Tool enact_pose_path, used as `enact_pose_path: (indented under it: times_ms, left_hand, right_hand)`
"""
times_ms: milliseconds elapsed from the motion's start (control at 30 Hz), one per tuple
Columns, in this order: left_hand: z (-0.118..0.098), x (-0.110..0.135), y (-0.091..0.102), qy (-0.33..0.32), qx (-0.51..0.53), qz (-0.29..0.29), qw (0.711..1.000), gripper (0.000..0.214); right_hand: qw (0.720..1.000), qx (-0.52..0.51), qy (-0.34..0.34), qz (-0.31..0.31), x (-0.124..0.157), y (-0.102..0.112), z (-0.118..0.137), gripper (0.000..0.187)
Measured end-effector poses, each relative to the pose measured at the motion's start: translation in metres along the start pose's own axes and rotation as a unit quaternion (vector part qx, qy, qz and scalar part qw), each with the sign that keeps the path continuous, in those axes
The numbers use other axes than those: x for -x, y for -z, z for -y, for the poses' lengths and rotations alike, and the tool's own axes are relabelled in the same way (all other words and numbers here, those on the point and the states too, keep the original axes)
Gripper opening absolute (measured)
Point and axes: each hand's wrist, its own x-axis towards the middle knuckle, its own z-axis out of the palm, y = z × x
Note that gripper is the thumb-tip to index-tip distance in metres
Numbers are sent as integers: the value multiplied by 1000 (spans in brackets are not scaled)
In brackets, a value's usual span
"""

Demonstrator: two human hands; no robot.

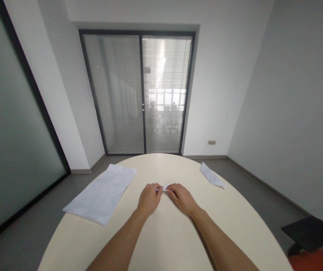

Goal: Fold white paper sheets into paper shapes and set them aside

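Note:
My left hand (149, 197) and my right hand (182, 196) rest close together on the cream round table (167, 237). Their curled fingertips pinch a small folded piece of white paper (165, 188), of which only a sliver shows between the two hands. Both hands lie knuckles up, with the forearms reaching in from the bottom edge.
A large creased white sheet (102, 194) lies at the table's left edge. A smaller folded white paper (211, 175) sits at the far right rim. Beyond the table are glass doors with blinds (140, 94). A dark chair (310, 231) stands at the lower right.

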Motion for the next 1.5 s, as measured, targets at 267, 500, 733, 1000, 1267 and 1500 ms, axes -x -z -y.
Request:
enact_pose_path:
  times_ms: [267, 500, 733, 1000, 1267, 1500]
  left_hand:
    - [4, -2, -2, -7, 74, -7, 997, 16]
    - [5, -2, -3, -4, 81, -7, 997, 14]
    - [2, -2, 1, 9, 67, 1, 998, 17]
    - [2, -2, 1, 21, 57, 1, 998, 18]
    - [2, -2, 1, 19, 71, 7, 997, 16]
    - [2, -1, 1, 18, 68, 11, 997, 14]
  right_hand:
    - [1000, -7, -5, -11, 1, -1, -1, 25]
    - [1000, -9, -5, -14, 1, 0, 0, 23]
    - [1000, -4, -6, -17, 1, -2, -2, 22]
    - [1000, 0, -3, -15, 1, -2, -2, 23]
    - [1000, 3, -6, -9, 1, -2, -2, 21]
    - [1000, 3, -2, -8, 1, -2, -4, 21]
